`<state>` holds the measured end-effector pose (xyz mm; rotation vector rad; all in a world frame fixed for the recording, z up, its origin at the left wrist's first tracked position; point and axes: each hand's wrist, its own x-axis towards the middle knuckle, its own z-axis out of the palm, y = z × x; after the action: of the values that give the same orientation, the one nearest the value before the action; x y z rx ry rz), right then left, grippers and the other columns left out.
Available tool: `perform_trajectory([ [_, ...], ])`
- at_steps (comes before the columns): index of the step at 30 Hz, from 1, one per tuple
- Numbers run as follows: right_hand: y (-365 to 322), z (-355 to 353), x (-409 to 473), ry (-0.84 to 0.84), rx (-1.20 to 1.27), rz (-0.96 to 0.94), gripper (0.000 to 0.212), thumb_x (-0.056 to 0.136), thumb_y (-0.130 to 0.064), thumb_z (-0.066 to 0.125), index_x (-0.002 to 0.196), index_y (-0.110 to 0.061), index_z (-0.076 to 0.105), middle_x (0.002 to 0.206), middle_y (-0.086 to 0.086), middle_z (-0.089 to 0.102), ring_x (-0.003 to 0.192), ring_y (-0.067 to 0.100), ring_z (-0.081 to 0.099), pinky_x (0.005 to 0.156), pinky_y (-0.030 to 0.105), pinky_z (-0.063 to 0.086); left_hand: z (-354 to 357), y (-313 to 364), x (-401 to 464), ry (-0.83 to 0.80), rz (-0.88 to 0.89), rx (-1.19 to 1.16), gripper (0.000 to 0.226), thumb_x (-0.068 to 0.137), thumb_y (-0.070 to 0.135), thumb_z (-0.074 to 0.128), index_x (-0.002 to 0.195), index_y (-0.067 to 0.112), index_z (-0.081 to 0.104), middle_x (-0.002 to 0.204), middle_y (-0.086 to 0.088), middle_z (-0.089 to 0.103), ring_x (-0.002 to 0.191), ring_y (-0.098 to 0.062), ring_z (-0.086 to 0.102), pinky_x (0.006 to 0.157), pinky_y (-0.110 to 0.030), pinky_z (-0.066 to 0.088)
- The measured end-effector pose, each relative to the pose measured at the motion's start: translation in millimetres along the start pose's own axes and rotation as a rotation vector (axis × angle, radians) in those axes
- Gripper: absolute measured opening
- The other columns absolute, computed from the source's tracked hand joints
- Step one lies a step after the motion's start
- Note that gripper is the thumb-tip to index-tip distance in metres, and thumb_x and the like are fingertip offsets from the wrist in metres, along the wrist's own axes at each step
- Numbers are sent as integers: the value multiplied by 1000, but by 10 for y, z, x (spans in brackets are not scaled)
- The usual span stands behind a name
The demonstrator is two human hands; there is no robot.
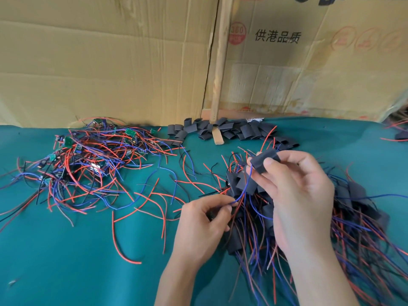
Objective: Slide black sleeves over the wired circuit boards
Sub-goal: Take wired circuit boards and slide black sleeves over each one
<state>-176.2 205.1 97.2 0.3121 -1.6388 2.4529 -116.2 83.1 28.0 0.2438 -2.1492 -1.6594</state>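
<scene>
My right hand (295,191) pinches a black sleeve (263,161) between thumb and fingers, held above the table. Blue and red wires (244,191) run down out of the sleeve to my left hand (205,219), which pinches their ends. Whether a board sits inside the sleeve is hidden. A tangled heap of bare green circuit boards with red, blue and black wires (88,164) lies at the left. Loose black sleeves (223,129) are piled at the back centre. Sleeved boards with trailing wires (331,217) lie heaped under and to the right of my hands.
A green cloth (77,261) covers the table. Cardboard box walls (110,62) stand right behind it, with a wooden stick (219,85) leaning between them. More wires lie at the far right edge (397,133).
</scene>
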Motion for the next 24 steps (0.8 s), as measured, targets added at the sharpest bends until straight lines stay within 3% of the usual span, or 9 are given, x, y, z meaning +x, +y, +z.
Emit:
perform_trajectory([
  [5, 3, -11, -13, -52, -82, -28, 5, 81, -10, 68, 85, -12, 66, 88, 18, 75, 88, 39, 72, 87, 53, 60, -9, 3, -3, 16, -2, 15, 23, 82, 20, 59, 85, 37, 73, 67, 2, 69, 49, -6, 63, 55, -19, 49],
  [11, -15, -3, 15, -16, 165, 141, 17, 92, 5, 61, 84, -9, 60, 86, 20, 67, 83, 37, 69, 82, 48, 62, -8, 7, 4, 49, -3, 56, 26, 79, 24, 57, 84, 47, 69, 75, 11, 75, 49, -4, 58, 57, -26, 52],
  [16, -9, -30, 26, -9, 170, 157, 19, 94, 6, 59, 84, -10, 58, 87, 21, 65, 87, 41, 68, 76, 44, 61, -5, -1, 6, 52, -8, 98, 25, 78, 26, 56, 84, 46, 69, 78, 17, 75, 53, -1, 59, 62, -27, 54],
  [20, 22, -24, 11, -50, 109, 98, 13, 84, -1, 66, 80, -12, 62, 86, 21, 66, 89, 45, 66, 75, 45, 60, -13, 9, 4, 66, -10, 107, 26, 77, 27, 55, 88, 46, 68, 77, 11, 75, 52, -11, 58, 60, -37, 56],
  [24, 34, -36, 1, -127, 30, -4, 14, 78, -6, 67, 81, -20, 66, 79, 8, 71, 86, 42, 72, 72, 44, 61, -18, 18, 6, 84, -14, 121, 25, 77, 26, 54, 84, 45, 68, 72, 6, 74, 54, -24, 59, 56, -38, 53],
])
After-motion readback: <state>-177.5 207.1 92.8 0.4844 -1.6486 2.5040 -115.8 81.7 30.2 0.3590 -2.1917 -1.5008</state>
